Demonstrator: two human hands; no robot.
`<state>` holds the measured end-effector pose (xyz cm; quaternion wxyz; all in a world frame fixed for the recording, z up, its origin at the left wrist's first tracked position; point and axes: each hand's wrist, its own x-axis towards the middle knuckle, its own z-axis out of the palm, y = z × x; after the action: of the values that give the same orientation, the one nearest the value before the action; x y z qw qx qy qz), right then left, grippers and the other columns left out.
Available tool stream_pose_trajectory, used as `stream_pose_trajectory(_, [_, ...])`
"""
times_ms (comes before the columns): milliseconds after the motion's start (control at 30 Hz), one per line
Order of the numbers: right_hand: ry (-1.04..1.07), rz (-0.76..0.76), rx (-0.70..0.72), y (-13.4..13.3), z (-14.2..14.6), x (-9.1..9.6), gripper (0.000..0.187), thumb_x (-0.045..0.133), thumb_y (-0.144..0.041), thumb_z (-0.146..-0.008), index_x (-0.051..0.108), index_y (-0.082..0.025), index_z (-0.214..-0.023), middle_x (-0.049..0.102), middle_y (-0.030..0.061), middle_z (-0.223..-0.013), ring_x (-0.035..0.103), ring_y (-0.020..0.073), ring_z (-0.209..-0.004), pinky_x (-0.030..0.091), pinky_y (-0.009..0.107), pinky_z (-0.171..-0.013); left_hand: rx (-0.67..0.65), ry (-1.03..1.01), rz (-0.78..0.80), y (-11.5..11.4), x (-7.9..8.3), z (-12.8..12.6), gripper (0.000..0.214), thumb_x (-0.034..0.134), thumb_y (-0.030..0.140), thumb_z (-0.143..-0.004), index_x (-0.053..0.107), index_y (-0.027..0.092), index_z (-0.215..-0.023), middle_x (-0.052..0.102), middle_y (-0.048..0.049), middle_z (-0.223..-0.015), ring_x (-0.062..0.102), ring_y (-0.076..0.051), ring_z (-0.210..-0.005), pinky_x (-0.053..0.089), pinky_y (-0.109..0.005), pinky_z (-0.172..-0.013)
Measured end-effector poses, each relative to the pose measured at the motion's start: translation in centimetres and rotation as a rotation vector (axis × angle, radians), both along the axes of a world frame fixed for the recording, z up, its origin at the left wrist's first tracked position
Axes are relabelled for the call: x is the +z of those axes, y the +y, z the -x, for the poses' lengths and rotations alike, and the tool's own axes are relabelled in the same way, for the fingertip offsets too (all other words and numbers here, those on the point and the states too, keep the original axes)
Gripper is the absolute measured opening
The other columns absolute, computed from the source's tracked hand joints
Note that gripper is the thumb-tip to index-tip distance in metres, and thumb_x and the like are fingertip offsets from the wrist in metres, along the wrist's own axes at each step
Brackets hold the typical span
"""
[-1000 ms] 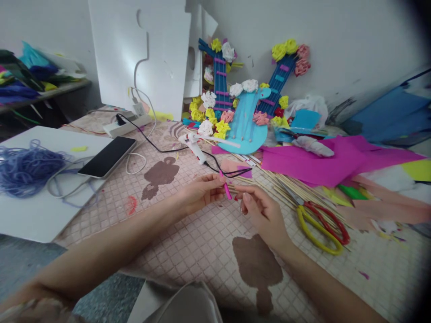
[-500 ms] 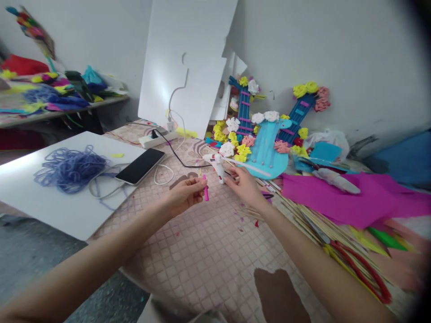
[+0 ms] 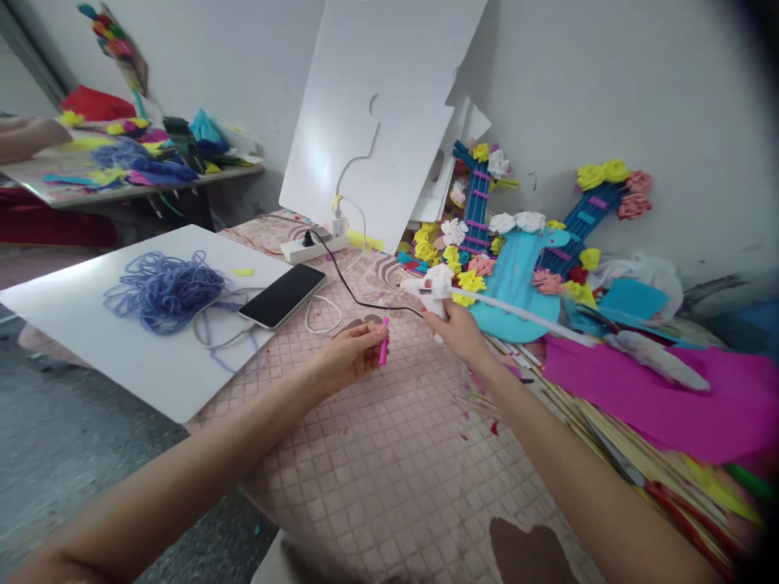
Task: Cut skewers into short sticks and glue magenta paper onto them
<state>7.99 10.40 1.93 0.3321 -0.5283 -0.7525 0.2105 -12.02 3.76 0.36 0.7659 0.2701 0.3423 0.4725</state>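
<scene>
Tangled purple yarn (image 3: 164, 288) lies on the white foam board (image 3: 91, 341), left of the black phone (image 3: 281, 295), white power strip (image 3: 307, 249) behind.

No text, number or brand can be read anywhere. The white plastic glue gun (image 3: 436, 285) (its side is blurred) shows no legible mark; the flat black smartphone (image 3: 281, 295), well left of it, has a dark screen.

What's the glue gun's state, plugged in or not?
Plugged in: a black cord runs from the glue gun in the right hand to the power strip.
</scene>
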Motion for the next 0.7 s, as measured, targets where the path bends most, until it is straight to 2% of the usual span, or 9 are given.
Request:
stream_pose_trajectory(67, [0.065, 0.042, -0.01, -1.9, -0.7, 1.0, 0.025, 0.048, -0.041, -0.083, 0.055, -0.018, -0.075, 0.056, -0.0015, -0.055, 0.054, 0.0155, -0.049, 0.04, 0.026, -0.05, 0.017, -0.009, 0.012, 0.0, 0.0, 0.1, 0.026, 0.079, 0.029, -0.069, 0.06, 0.014, -0.08, 0.06, 0.0027, -0.069, 0.054, -0.004, -0.056, 0.043, -0.016, -0.055])
stream_pose_trajectory(167, [0.186, 0.135, -0.02, -5.4, -1.7, 2.2, 0.032, 0.051, -0.047, -0.082, 0.051, -0.019, -0.066, 0.051, -0.0026, -0.05, 0.051, 0.0137, -0.044, 0.038, 0.025, -0.044, 0.004, -0.028, 0.002, 0.0, 0.2, 0.1, 0.025, 0.077, 0.029, -0.072, 0.059, 0.014, -0.082, 0.057, 0.0041, -0.066, 0.052, -0.003, -0.053, 0.042, -0.015, -0.054])
stream_pose_trajectory(267, [0.113, 0.139, 0.009, -8.7, -2.5, 2.9, 0.033, 0.051, -0.048, -0.083, 0.054, -0.019, -0.066, 0.051, -0.0021, -0.048, 0.049, 0.0136, -0.044, 0.036, 0.025, -0.042, -0.014, -0.038, -0.018, -0.1, 0.3, 0.0, 0.024, 0.076, 0.028, -0.073, 0.058, 0.014, -0.081, 0.056, 0.0046, -0.063, 0.05, -0.003, -0.051, 0.039, -0.014, -0.05])
stream_pose_trajectory(367, [0.04, 0.097, 0.06, -10.9, -3.0, 2.7, 0.028, 0.051, -0.045, -0.084, 0.06, -0.019, -0.076, 0.056, -0.0002, -0.056, 0.051, 0.016, -0.052, 0.039, 0.026, -0.047, -0.004, -0.034, -0.014, -0.1, 0.3, -0.1, 0.024, 0.076, 0.028, -0.073, 0.06, 0.014, -0.082, 0.057, 0.0041, -0.065, 0.052, -0.003, -0.052, 0.039, -0.014, -0.049])
stream_pose_trajectory(467, [0.004, 0.108, 0.076, -12.0, -3.3, 2.1, 0.026, 0.052, -0.044, -0.084, 0.063, -0.02, -0.088, 0.058, 0.0007, -0.061, 0.053, 0.0182, -0.058, 0.041, 0.028, -0.05, 0.007, -0.022, -0.008, 0.0, 0.0, -0.1, 0.024, 0.078, 0.028, -0.071, 0.061, 0.013, -0.083, 0.059, 0.0032, -0.067, 0.054, -0.004, -0.054, 0.041, -0.014, -0.051])
stream_pose_trajectory(700, [-0.041, 0.109, 0.1, -12.3, -3.3, 1.5, 0.029, 0.049, -0.046, -0.086, 0.059, -0.02, -0.079, 0.051, -0.0018, -0.057, 0.048, 0.0154, -0.054, 0.04, 0.028, -0.05, 0.01, -0.012, -0.018, 0.0, -0.1, -0.1, 0.023, 0.079, 0.025, -0.069, 0.062, 0.012, -0.079, 0.06, 0.0024, -0.068, 0.054, -0.003, -0.054, 0.042, -0.015, -0.053])
